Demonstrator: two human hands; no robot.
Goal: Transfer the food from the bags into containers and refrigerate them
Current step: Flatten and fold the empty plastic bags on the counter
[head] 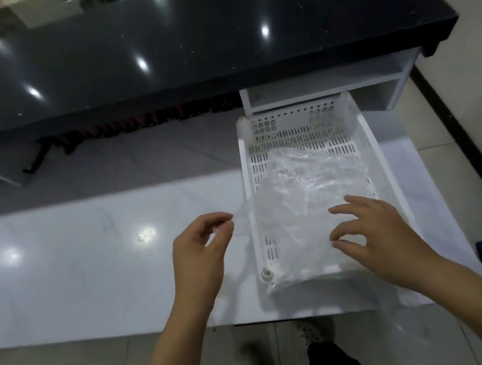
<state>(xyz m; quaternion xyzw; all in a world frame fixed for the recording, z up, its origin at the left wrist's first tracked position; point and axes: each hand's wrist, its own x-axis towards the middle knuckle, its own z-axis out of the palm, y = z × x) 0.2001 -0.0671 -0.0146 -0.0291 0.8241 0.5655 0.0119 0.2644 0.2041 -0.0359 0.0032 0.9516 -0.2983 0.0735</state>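
- A clear plastic bag (306, 203) is seen spread across a white perforated basket (300, 128), which is set on the right end of a glossy white desk (89, 269).
- One corner of the bag is pinched between thumb and fingertips of the left hand (196, 249), just left of the basket's rim, apparently so that the film is kept taut and lifted.
- The right hand (373, 230) is held over the basket's near right part with fingers spread and loosely bent; the fingertips are laid on the bag, seemingly to flatten or steady it, and nothing is gripped.
- No food can be made out inside the bag or the basket; the film is too crumpled and pale for certainty.
- No containers are seen near the basket, so the transfer is judged barely begun.
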